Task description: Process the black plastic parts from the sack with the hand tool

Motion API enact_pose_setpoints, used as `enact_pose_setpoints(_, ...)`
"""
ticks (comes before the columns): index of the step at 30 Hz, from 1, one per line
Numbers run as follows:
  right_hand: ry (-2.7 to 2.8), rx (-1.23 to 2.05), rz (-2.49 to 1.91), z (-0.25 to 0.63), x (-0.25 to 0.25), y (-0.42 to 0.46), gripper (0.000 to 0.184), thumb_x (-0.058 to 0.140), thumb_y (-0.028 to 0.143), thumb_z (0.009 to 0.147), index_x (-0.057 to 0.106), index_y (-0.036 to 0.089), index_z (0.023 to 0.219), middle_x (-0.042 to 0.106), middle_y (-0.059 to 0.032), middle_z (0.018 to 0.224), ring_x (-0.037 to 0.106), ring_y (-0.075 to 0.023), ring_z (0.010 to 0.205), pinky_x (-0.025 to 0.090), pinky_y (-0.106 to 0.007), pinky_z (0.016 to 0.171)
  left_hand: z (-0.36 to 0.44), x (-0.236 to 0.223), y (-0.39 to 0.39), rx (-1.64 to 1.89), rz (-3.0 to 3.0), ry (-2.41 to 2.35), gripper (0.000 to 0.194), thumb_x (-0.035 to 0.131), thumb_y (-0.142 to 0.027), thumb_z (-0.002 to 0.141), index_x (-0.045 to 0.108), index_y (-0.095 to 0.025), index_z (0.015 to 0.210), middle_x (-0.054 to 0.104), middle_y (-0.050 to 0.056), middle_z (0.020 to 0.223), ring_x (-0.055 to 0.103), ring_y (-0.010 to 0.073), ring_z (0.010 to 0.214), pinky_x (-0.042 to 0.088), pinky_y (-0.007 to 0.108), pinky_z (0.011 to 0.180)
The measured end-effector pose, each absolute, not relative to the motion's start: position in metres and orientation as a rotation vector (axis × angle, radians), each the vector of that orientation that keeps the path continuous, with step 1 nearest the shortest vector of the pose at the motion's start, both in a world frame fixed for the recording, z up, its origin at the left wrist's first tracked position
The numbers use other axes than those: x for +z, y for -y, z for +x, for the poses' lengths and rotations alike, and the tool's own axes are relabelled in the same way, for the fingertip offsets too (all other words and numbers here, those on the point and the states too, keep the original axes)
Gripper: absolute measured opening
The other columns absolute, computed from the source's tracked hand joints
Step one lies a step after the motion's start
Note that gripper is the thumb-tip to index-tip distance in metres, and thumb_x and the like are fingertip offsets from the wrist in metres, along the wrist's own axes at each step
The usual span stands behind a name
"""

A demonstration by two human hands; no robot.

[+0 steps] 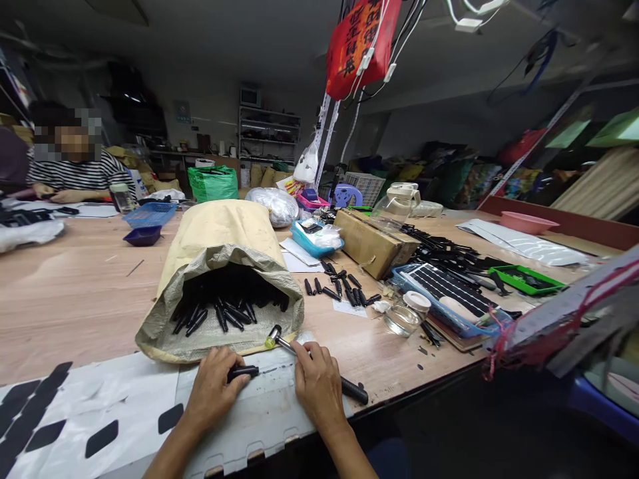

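My left hand (212, 389) is closed around a short black plastic part (244, 372) lying on a white sheet (259, 416) at the table's near edge. My right hand (317, 382) grips a small hammer (279, 339) by its black handle, with the head resting just above the part. Right behind both hands lies an open woven sack (219, 266) on its side, holding several more of the same black parts.
Loose black parts (344, 286) lie to the right of the sack, beside a cardboard box (372, 243), a glass jar (407, 313) and a blue tray with a solar panel (449, 286). Another person in a striped shirt (74, 173) sits at the far left.
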State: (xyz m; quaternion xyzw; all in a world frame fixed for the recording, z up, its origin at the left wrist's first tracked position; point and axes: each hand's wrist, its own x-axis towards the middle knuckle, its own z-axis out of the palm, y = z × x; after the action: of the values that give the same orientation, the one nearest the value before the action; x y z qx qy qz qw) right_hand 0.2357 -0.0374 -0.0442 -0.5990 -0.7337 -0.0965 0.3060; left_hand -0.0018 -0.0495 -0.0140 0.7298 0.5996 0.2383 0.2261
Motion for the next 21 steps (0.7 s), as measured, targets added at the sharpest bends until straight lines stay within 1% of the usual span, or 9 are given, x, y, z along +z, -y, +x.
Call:
enact_pose_setpoints(4, 1.937, -0.238, -1.585, 0.2356, -0.0448, 0.0374, 0.036, 0.049, 0.015, 0.090, 0.064, 0.028, 0.120, 0.054, -0.0038, 0.103, 0.044, -0.0111, 0.092, 0.028, -0.026, 0.078, -0.0023, -0.0134, 0.0492, 0.642, 2.003, -1.651, 0.017, 0.059, -0.037, 0.084, 0.063, -0.022, 0.091, 0.061, 0.005, 0.094, 0.050, 0.0240, 0.092, 0.037, 0.038, 0.083)
enact_pose_setpoints(11, 1.924, -0.159, -1.577, 0.2355, -0.0440, 0.0375, 0.036, 0.049, 0.014, 0.090, 0.063, 0.029, 0.120, 0.056, -0.0029, 0.103, 0.044, -0.0129, 0.093, 0.026, -0.026, 0.079, -0.0016, -0.0119, 0.0492, 0.631, 2.000, -1.657, 0.015, 0.060, -0.035, 0.083, 0.062, -0.022, 0.091, 0.061, 0.004, 0.094, 0.050, 0.0239, 0.093, 0.035, 0.037, 0.083)
enact_pose_setpoints(21, 1.943, -0.200, -1.590, 0.2357, -0.0443, 0.0377, 0.036, 0.049, 0.015, 0.091, 0.063, 0.029, 0.120, 0.056, -0.0038, 0.103, 0.044, -0.0132, 0.093, 0.026, -0.026, 0.079, -0.0017, -0.0125, 0.0488, 0.621, 1.991, -1.660, 0.013, 0.061, -0.033, 0.083, 0.062, -0.022, 0.091, 0.061, 0.003, 0.094, 0.049, 0.0229, 0.093, 0.034, 0.038, 0.085)
